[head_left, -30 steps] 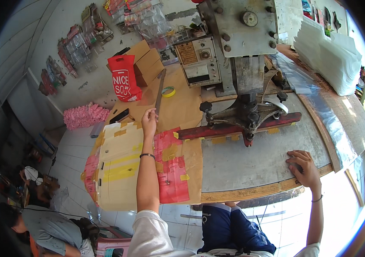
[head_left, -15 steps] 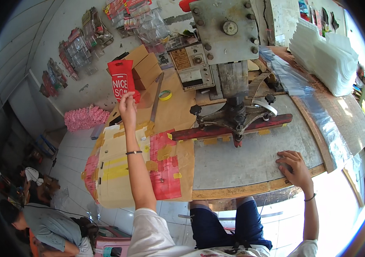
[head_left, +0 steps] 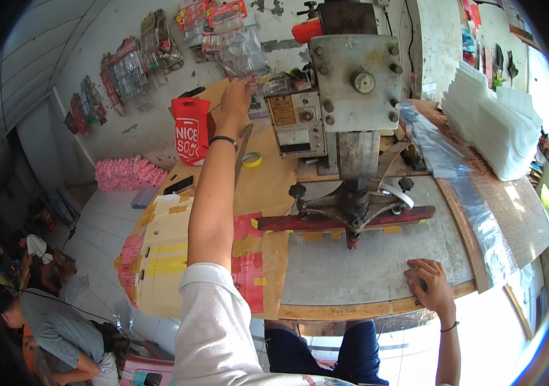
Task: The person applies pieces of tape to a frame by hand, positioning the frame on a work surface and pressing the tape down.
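My left arm stretches far across the workbench, and my left hand (head_left: 237,96) is over the open cardboard box (head_left: 215,94) by the wall. Its fingers are too small and partly hidden to tell whether they hold anything. A red bag (head_left: 191,132) with white lettering stands just left of that forearm. My right hand (head_left: 430,283) rests with fingers apart and slightly bent on the grey metal plate (head_left: 326,276), near its front right edge, holding nothing. Behind it, the press machine's red bar (head_left: 377,218) lies across the plate under a black three-armed bracket (head_left: 352,204).
A control box (head_left: 297,123) sits beside the press column. Yellow tape (head_left: 252,159), a long metal strip (head_left: 243,154) and a black phone-like object (head_left: 178,185) lie on brown paper. White foam sheets (head_left: 490,122) are stacked at right. A person (head_left: 62,328) bends over at lower left.
My left hand has moved from beside the red bag, farther forward and right to the cardboard box. The view has shifted; my right hand stays on the metal plate.
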A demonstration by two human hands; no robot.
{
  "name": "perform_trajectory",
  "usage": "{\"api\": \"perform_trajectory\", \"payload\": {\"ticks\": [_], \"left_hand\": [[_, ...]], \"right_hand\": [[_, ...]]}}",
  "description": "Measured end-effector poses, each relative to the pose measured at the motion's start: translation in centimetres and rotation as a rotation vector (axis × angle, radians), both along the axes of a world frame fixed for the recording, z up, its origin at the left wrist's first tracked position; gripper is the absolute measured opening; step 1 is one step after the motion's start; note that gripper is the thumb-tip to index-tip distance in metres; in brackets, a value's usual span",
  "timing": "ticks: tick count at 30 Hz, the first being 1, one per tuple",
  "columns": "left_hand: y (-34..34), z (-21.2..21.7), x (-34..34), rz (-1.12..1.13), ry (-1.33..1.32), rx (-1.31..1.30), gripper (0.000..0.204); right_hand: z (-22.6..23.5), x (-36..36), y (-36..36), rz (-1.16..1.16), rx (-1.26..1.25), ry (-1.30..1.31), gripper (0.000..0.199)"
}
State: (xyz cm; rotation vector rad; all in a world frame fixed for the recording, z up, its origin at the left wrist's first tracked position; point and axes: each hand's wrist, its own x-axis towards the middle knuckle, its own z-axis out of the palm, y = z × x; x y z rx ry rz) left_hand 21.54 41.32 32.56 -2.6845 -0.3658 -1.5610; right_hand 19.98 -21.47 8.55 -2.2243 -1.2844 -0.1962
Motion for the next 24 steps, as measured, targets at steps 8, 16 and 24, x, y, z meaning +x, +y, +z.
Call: {"api": "perform_trajectory", "payload": {"ticks": [8,16,24], "left_hand": [[0.0,1.4,1.7,-0.152,-0.202,-0.283,0.025],[0.6,1.2,1.6,-0.469,-0.241,-0.690,0.025],[0.5,1.3,0.8,-0.425,-0.268,-0.680,0.027]], "right_hand": [[0.3,0.1,-0.1,-0.024,-0.017,0.012,0.023],[0.4,-0.1,0.3,-0.052,-0.006,0.081,0.021],[0.1,0.0,0.4,-0.050,-0.009,0.080,0.021]]}}
